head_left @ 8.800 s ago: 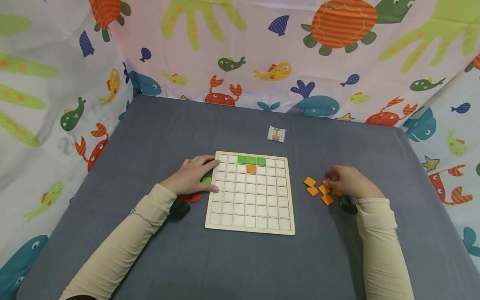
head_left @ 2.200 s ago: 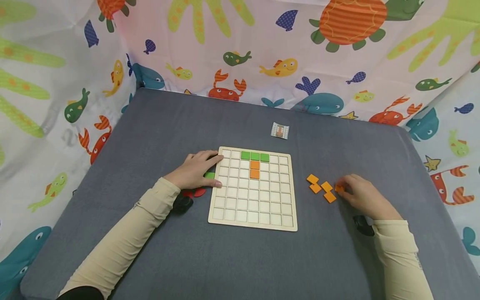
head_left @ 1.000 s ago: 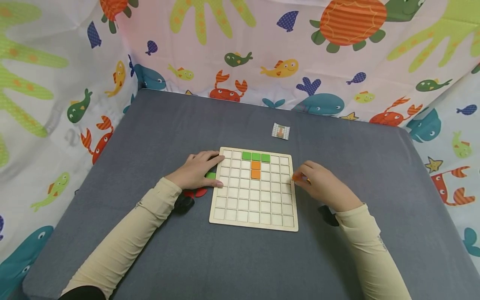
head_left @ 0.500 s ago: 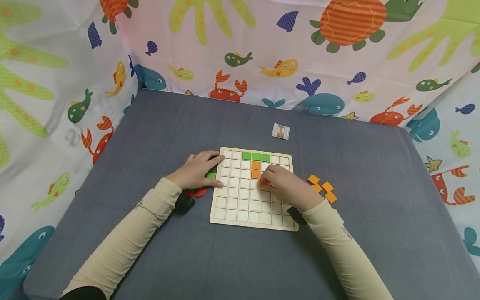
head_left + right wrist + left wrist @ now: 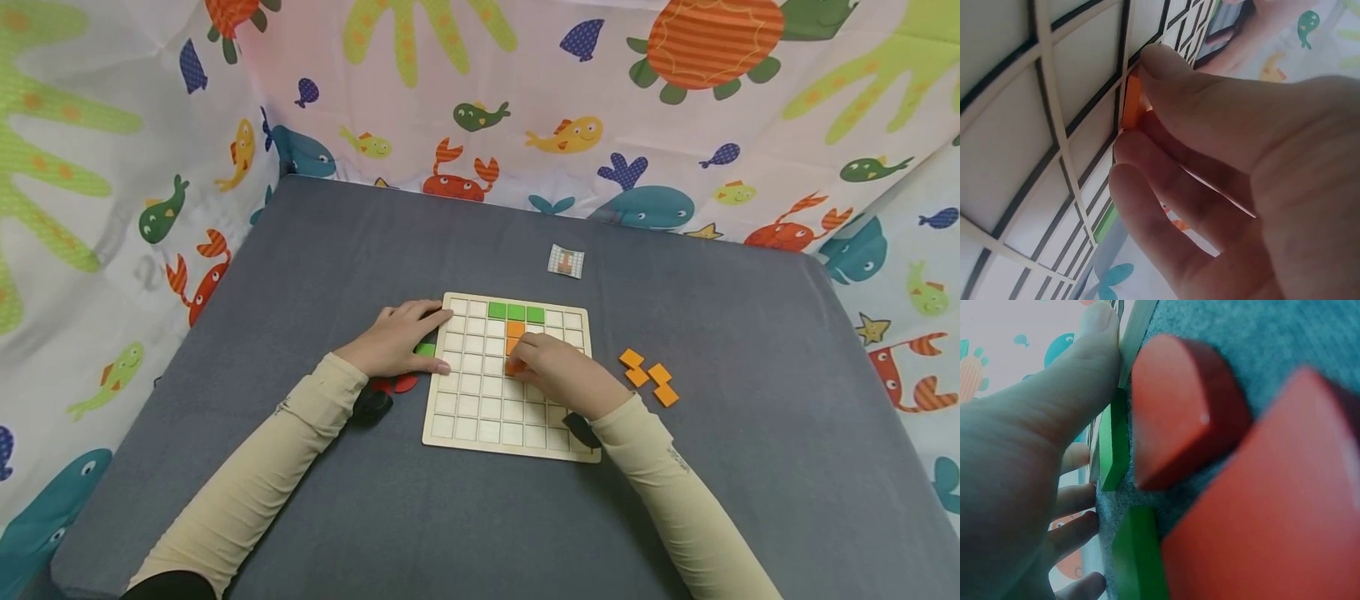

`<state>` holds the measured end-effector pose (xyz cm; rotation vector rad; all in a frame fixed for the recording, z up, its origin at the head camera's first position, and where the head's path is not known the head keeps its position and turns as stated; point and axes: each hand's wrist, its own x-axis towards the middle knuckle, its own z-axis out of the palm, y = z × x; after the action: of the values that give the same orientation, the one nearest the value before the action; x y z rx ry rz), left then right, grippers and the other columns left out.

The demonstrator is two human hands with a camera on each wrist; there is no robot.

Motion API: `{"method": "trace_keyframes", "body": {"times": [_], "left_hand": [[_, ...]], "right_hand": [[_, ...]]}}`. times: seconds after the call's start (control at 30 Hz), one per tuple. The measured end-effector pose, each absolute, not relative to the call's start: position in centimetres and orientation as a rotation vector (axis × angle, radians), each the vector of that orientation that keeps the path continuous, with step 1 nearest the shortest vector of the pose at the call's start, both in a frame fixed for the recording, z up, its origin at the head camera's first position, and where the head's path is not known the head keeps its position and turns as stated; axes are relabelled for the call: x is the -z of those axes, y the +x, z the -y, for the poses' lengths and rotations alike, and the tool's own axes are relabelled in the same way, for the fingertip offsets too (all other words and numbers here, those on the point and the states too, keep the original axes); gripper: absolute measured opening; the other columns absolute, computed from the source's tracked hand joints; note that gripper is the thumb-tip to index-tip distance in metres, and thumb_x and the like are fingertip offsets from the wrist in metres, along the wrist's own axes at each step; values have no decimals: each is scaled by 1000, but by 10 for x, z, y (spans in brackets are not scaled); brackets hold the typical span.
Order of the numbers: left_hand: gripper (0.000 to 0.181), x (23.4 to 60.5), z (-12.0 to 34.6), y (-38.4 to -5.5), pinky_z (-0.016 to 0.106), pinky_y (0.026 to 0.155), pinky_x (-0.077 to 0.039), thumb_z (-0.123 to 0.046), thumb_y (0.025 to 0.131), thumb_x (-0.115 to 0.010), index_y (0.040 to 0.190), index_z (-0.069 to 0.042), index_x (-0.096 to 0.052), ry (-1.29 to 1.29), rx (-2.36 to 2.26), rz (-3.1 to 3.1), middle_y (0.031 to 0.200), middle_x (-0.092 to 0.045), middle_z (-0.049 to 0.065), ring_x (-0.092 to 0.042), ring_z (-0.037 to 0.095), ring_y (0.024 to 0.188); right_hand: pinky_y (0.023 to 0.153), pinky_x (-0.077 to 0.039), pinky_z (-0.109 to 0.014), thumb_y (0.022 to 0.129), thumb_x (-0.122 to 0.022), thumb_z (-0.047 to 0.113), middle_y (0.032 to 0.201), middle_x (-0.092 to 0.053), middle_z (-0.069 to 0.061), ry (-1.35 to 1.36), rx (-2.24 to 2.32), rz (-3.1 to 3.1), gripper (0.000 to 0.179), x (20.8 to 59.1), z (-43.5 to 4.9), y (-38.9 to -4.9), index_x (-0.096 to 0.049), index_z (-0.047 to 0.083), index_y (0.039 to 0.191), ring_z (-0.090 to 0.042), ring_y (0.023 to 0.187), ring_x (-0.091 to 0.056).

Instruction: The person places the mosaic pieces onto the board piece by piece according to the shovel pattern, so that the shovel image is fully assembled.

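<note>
A pale wooden grid board [image 5: 480, 429] lies on the table. Three green square tiles [image 5: 516, 312] fill part of its top row, with orange square tiles [image 5: 515, 329] in the column below the middle one. My right hand [image 5: 558, 371] is over that column, its thumb and fingers pinching an orange tile [image 5: 1132, 103] down at a cell just under the others. On the board's left edge, my left hand [image 5: 393, 340] rests with thumb and fingers spread. Beside and under it are green tiles [image 5: 1115, 444] and red curved-edged pieces [image 5: 1179, 412], partly hidden in the head view.
Several loose orange tiles [image 5: 636, 377] lie right of the board. A small card [image 5: 566, 261] printed with a grid and a coloured figure lies beyond its far edge. Behind the grey table [image 5: 360, 517] hangs a cloth [image 5: 525, 75] with sea animals.
A second orange tile has appeared on the board below the first. My right hand has since taken another from the right-hand pile and carried it left onto the board. My left hand stays put.
</note>
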<state>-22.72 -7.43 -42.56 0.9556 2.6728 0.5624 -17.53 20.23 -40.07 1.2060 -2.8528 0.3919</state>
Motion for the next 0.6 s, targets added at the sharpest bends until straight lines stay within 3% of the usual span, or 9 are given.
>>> {"method": "trace_keyframes", "body": {"times": [0.6], "left_hand": [[86, 426, 73, -227, 54, 104, -25, -56, 82, -67, 150, -16, -33, 967, -572, -2679, 153, -30, 13, -27, 32, 140]], "right_hand": [[76, -51, -25, 77, -80, 8, 90, -62, -1, 1219, -328, 2799, 16, 400, -205, -175, -72, 9, 91, -14, 85, -58]]}}
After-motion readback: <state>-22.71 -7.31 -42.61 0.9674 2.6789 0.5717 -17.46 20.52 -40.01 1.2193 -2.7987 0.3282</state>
